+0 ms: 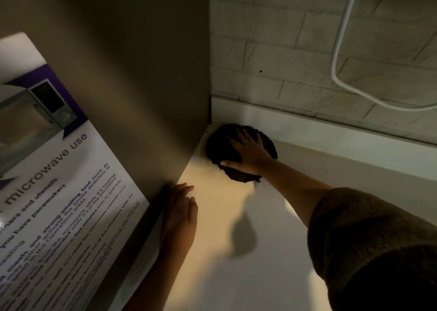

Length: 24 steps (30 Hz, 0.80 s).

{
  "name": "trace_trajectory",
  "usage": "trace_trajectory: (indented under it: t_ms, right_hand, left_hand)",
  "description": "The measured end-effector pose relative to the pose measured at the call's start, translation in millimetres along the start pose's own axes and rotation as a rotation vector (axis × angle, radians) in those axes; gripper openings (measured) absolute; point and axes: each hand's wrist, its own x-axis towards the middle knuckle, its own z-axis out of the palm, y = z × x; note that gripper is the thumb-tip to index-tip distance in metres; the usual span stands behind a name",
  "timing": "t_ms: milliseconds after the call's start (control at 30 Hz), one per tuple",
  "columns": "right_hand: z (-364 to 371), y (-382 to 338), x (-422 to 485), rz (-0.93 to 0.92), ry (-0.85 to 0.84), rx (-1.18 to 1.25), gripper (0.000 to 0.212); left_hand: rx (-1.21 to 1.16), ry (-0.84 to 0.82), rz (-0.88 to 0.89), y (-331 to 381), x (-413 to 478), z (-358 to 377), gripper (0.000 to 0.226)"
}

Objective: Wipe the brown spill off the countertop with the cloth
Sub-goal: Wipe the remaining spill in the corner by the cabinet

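Note:
A dark brown cloth [218, 145] lies bunched in the far corner of the white countertop [236, 251], against the tall panel and the upstand. My right hand [248, 153] presses flat on top of it, fingers spread, thumb along its near edge. My left hand [181, 212] rests flat on the countertop beside the base of the panel, holding nothing. No brown spill shows on the bare counter; anything under the cloth is hidden.
A tall grey panel [142, 74] walls off the left, bearing a microwave-use notice [47, 169]. A white upstand [331, 135] and a brick-pattern wall [295, 50] close the back. A white cable [340, 69] hangs along the wall at the right.

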Motion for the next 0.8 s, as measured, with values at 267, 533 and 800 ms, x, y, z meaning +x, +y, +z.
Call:
trace_trajectory:
  t_ms: [267, 533, 800]
  right_hand:
    - [-4, -8, 26, -0.117, -0.030, -0.028, 0.078]
    - [-24, -27, 41, -0.037, -0.149, 0.121, 0.104]
    - [-2, -52, 47, 0.073, 0.023, 0.080, 0.071]
  left_hand:
    - [0.012, 0.033, 0.039, -4, -1, 4, 0.037]
    - [0.033, 0.029, 0.041, -5, 0, 5, 0.038]
    - [0.039, 0.032, 0.042, -5, 0, 4, 0.037]
